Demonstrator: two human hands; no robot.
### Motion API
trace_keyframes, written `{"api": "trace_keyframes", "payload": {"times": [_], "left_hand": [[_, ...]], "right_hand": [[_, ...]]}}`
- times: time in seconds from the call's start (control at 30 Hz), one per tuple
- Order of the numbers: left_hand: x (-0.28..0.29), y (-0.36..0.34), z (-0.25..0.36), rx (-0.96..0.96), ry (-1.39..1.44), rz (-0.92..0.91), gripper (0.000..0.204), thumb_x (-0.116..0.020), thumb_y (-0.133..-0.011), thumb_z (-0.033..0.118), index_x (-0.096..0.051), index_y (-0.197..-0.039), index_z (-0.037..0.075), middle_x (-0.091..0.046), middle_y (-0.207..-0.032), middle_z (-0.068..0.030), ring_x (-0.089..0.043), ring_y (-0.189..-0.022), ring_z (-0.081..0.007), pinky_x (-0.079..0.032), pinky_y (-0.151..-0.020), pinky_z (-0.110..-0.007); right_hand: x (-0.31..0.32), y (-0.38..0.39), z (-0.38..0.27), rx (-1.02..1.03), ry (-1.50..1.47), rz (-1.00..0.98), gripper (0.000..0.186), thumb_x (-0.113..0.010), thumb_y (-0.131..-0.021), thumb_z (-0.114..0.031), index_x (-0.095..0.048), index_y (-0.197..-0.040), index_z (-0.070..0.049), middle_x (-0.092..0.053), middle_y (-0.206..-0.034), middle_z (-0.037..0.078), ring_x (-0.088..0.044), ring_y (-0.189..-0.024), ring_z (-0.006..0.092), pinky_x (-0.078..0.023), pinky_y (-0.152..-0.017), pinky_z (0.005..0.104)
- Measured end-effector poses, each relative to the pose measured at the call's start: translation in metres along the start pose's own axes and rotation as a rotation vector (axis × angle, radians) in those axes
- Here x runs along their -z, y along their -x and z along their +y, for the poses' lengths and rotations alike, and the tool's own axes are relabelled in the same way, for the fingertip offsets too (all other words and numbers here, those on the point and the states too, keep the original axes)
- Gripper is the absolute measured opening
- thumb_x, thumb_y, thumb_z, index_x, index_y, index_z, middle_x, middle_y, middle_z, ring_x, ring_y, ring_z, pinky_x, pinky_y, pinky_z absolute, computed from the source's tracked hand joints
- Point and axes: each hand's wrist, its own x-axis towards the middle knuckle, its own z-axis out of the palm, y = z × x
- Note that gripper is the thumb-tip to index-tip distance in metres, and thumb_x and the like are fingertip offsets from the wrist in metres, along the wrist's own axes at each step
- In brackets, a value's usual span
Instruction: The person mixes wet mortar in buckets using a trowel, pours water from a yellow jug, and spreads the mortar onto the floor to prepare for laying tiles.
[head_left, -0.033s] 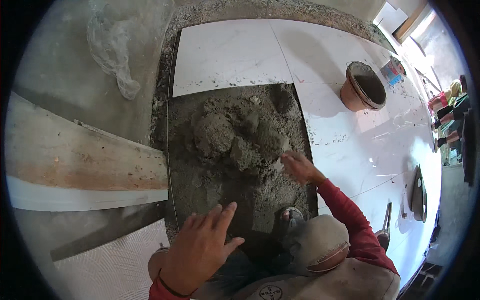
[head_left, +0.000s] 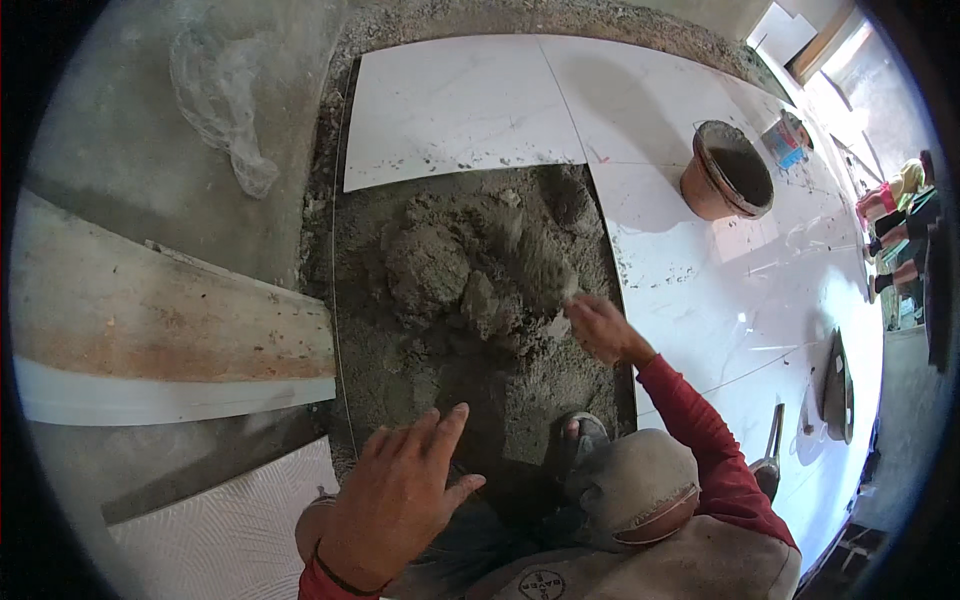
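My right hand [head_left: 600, 330], at the end of a red sleeve, is closed round the handle of a trowel [head_left: 548, 275]. Its blade is smeared by motion and coated in grey mortar, against the right side of a heap of wet mortar [head_left: 425, 270]. The heap lies on a rough grey bed [head_left: 400, 360] between floor tiles. My left hand [head_left: 400, 490] hovers over the near left of the bed, its fingers and thumb apart, holding nothing. Below it show my bent knees and a sandalled foot [head_left: 580, 430] on the mortar bed.
Large white tiles [head_left: 450, 110] border the bed at the back and right. On them stand a mortar bucket [head_left: 708, 190], a paint pail [head_left: 787, 145] and a dark basin [head_left: 838, 390]. A wooden board [head_left: 180, 300] lies left, near crumpled plastic [head_left: 235, 130]. Another person's legs [head_left: 900, 230] show far right.
The right hand has shifted slightly right with the trowel, whose blade has moved through the mortar beside the heap. The left hand keeps its spread pose, almost still.
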Motion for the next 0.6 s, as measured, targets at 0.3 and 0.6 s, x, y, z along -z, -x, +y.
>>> {"api": "trace_keyframes", "payload": {"times": [0.3,0.6], "left_hand": [[-0.002,-0.014,0.008,-0.075,-0.013,-0.023,0.07,-0.059,-0.093,0.046,-0.037,-0.146,0.006,-0.053,-0.134,-0.023,-0.054,-0.123,-0.0374,-0.042,-0.105,-0.05],[-0.015,-0.017,0.023,-0.157,-0.102,-0.013,0.066,-0.058,-0.094,0.045,-0.04,-0.144,0.006,-0.056,-0.131,-0.0245,-0.057,-0.121,-0.0357,-0.042,-0.104,-0.052]], "right_hand": [[0.022,-0.076,0.003,-0.367,0.871,0.105,0.028,-0.056,-0.096,-0.026,-0.051,-0.112,-0.004,-0.065,-0.081,0.021,-0.065,-0.069,0.041,-0.051,-0.055,0.0496],[-0.029,0.019,-0.038,-0.106,0.678,-0.174,0.036,-0.051,-0.099,-0.035,-0.048,-0.117,-0.005,-0.064,-0.081,0.022,-0.064,-0.058,0.035,-0.052,-0.049,0.0472]]}}
